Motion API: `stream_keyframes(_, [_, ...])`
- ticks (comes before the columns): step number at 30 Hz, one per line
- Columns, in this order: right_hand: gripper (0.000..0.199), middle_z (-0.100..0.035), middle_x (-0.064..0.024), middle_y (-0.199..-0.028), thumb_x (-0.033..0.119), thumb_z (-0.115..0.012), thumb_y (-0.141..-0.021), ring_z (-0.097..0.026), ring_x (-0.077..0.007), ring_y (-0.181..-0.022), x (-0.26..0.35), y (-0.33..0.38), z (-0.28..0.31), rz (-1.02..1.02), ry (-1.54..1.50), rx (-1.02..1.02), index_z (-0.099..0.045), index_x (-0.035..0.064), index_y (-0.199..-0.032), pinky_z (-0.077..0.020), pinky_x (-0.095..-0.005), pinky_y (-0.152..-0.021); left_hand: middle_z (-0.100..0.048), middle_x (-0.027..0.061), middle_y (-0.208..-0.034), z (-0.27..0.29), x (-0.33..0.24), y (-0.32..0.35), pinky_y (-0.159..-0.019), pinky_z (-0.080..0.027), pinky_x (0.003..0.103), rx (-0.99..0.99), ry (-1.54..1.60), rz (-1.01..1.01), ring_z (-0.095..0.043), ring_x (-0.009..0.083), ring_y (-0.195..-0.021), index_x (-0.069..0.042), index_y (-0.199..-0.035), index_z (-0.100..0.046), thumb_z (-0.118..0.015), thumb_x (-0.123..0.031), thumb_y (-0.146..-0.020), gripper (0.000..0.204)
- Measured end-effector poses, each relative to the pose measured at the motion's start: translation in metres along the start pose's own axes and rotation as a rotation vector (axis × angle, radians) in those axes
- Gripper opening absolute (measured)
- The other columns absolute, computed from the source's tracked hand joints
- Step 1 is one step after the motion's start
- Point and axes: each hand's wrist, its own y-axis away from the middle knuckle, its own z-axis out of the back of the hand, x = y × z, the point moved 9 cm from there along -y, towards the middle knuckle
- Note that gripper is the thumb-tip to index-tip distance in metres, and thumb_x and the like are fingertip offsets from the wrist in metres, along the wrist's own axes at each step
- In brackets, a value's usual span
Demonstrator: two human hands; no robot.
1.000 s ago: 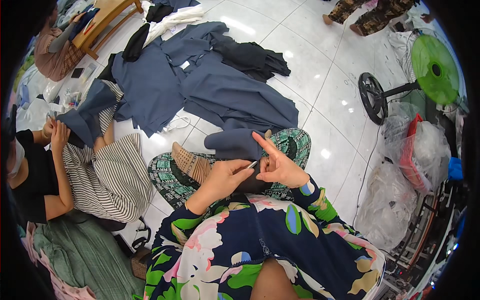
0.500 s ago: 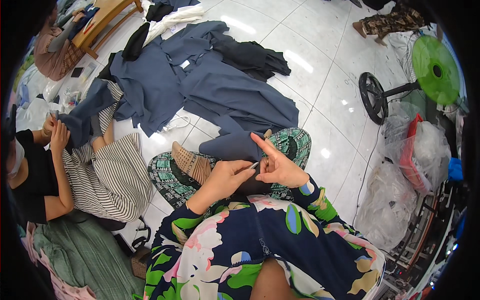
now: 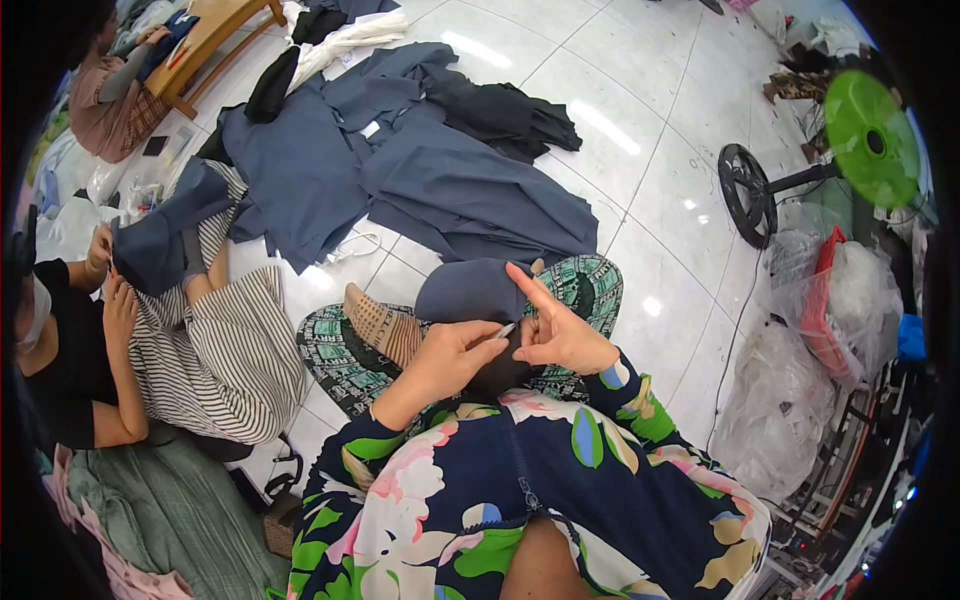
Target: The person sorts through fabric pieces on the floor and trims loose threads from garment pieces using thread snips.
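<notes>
Grey-blue cloth (image 3: 465,291) lies just beyond my left hand (image 3: 445,353), which pinches a silvery tool (image 3: 507,330). My right hand (image 3: 568,342) points 1 finger (image 3: 536,288); its grip I cannot tell. This seems close handwork; next move probably needs steadiness.

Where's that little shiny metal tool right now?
In the head view, the small metal tool is near the middle, held at the fingertips of the left hand, just left of the right hand.

cloth pile (image 3: 300,170) lies on floor (image 3: 680,280) beyond the left hand (image 3: 440,360); fan (image 3: 855,120) stands right, co-worker (image 3: 68,350) sits left.
</notes>
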Motion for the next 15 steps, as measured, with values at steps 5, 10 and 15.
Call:
stream_keyframes(5, [0.097, -0.013, -0.0065, -0.143, -0.014, -0.06, -0.071, -0.049, -0.0088, -0.068, 0.0003, 0.0006, -0.0021, 0.0, 0.014, 0.012, -0.009, 0.0112, -0.149, -0.0471, -0.0226, -0.067, -0.062, 0.0021, -0.071, -0.0021, 0.0029, -0.0006, -0.059, -0.045, 0.022, 0.01, -0.039, -0.011, -0.054, 0.0057, -0.064, 0.004, -0.102, -0.064, -0.061, -0.017, -0.088, 0.026])
stream_keyframes(10, [0.097, -0.016, -0.0053, -0.141, -0.014, -0.061, -0.071, -0.048, -0.0087, -0.068, 0.0011, 0.0003, -0.0041, -0.013, 0.044, 0.013, -0.009, 0.0117, -0.149, -0.0446, -0.0217, -0.063, -0.062, 0.0025, -0.069, -0.0044, 0.0059, -0.0011, -0.058, -0.045, 0.022, 0.018, -0.016, 0.009, -0.054, 0.006, -0.063, 0.003, -0.101, -0.064, -0.062, -0.018, -0.088, 0.025])
stream_keyframes(15, [0.098, -0.016, -0.0045, -0.14, -0.015, -0.06, -0.071, -0.047, -0.0085, -0.068, -0.0008, -0.0003, -0.0062, -0.04, 0.045, 0.032, -0.008, 0.0126, -0.149, -0.0441, -0.0215, -0.063, -0.063, 0.0032, -0.072, -0.003, 0.003, -0.0013, -0.059, -0.045, 0.023, 0.069, -0.061, 0.03, -0.055, 0.0061, -0.065, 0.004, -0.102, -0.064, -0.062, -0.016, -0.087, 0.025])
